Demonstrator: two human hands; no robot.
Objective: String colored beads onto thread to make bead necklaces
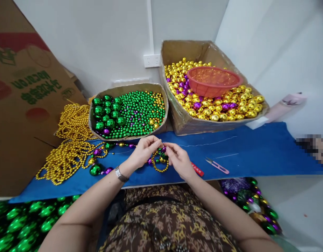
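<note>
My left hand (pixel 145 151), with a watch at the wrist, pinches thumb and finger together over the blue-covered table. Its fingertips nearly meet those of my right hand (pixel 179 159), which is also pinched closed. Both hold a thin thread (pixel 203 145) that trails off to the right; the exact spot between the fingertips is too small to make out. Just below hangs or lies a loop of small gold beads (pixel 160 170) with purple and green beads about it. A strand of mixed beads (pixel 95 169) lies to the left, with large green and purple balls.
Behind my hands stand a box of green beads (pixel 90 122) and a larger box of gold balls (pixel 187 127) with a red basket (pixel 215 84). Gold bead strands (pixel 64 161) lie left. Pink thread snips (pixel 217 166) and a red label (pixel 197 169) lie right.
</note>
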